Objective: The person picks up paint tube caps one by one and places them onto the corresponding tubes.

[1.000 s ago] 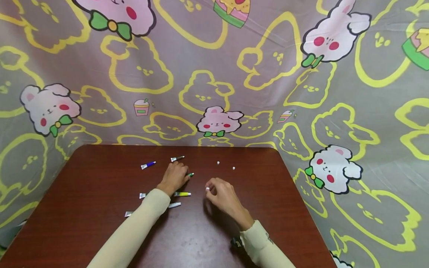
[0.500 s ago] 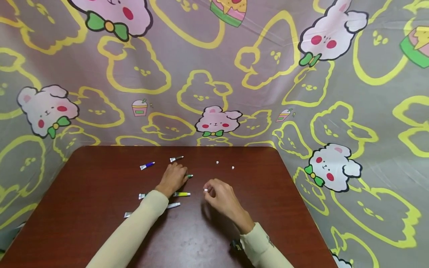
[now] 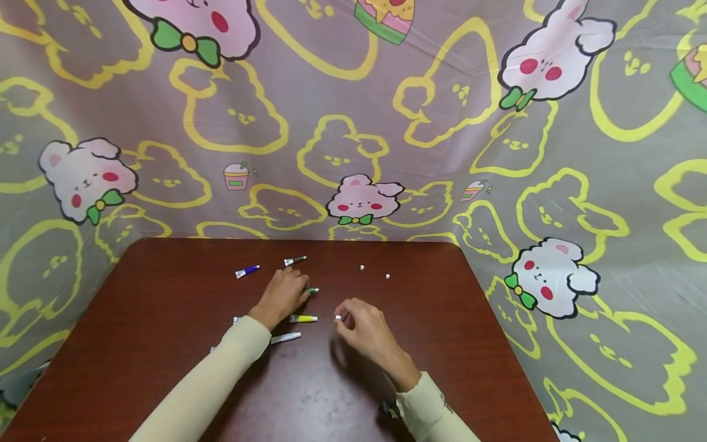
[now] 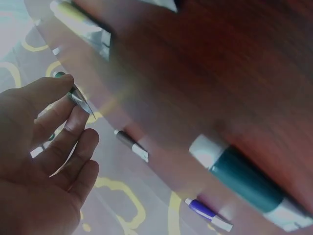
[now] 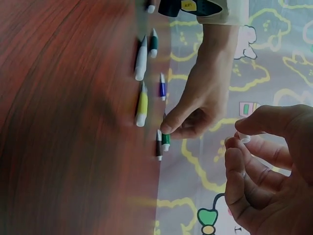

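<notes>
My left hand (image 3: 282, 298) pinches a small green paint tube (image 3: 313, 290) between thumb and fingertips, its white tip pointing right. In the left wrist view the tube's flat silver end (image 4: 82, 102) sticks out past the fingers. To the right, my right hand (image 3: 369, 331) holds a tiny white cap (image 3: 337, 317) between thumb and fingertips, just above the table; the right wrist view shows this cap (image 5: 243, 138) partly covered by the thumb. Close to the left hand lie a yellow tube (image 3: 305, 318), a white tube (image 3: 286, 338) and a brown tube (image 3: 295, 260).
A blue tube (image 3: 247, 271) lies at the back left of the dark red wooden table (image 3: 420, 307). Two more white caps (image 3: 361, 267) sit at the back right. The left sleeve mostly hides a dark green tube (image 4: 247, 178). A patterned curtain (image 3: 331, 141) hangs behind the table.
My right hand has shifted slightly left and toward me with the cap. The left hand keeps its pinch on the green tube, while its forearm has swung left over the dark green tube.
</notes>
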The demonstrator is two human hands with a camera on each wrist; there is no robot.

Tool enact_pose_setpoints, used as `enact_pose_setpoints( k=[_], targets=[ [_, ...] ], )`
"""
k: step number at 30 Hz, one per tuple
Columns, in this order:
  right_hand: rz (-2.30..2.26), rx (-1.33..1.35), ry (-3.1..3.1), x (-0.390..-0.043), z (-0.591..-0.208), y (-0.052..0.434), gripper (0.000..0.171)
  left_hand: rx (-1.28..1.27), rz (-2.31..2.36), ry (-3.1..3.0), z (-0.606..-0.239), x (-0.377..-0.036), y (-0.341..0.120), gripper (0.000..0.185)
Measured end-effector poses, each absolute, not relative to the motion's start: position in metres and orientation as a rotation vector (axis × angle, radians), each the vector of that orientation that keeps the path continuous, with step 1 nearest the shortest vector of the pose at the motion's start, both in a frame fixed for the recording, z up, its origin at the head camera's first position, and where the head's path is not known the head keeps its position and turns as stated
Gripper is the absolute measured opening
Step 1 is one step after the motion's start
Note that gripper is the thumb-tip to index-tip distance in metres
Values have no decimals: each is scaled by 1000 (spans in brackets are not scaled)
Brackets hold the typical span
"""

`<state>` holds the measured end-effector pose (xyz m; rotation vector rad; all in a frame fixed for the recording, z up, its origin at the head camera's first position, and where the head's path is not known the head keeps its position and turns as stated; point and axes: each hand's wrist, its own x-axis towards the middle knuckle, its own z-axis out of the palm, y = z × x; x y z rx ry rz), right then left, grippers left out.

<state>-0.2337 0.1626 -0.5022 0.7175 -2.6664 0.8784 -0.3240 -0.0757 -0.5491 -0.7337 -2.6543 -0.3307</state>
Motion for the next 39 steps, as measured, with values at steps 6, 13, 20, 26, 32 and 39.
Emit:
enact_pose_setpoints(
  k=[6,13,20,26,32,39],
  targets=[
    [892,741,-2663,-228,-500,158,13,-767,-336,-2588,-543,-314,-85,21],
    [895,765,-2661,-222,-500,153,13,-787,-338,-2591,-532,-300,-95,21],
    [899,804,-2687,-220,-504,149,12,-813,-369,-2561,-519,-283,-102,20],
    [910,816,-2693,-218,-508,146,12,-827,-377,-2525,-515,-269,-111,19],
    [902,821,-2689,-216,-511,142,11,-823,-380,-2504,-512,-256,-118,22],
    [926,829,-2708,-215,-516,135,11,-851,-387,-2536,-511,-242,-128,22]
  ],
)
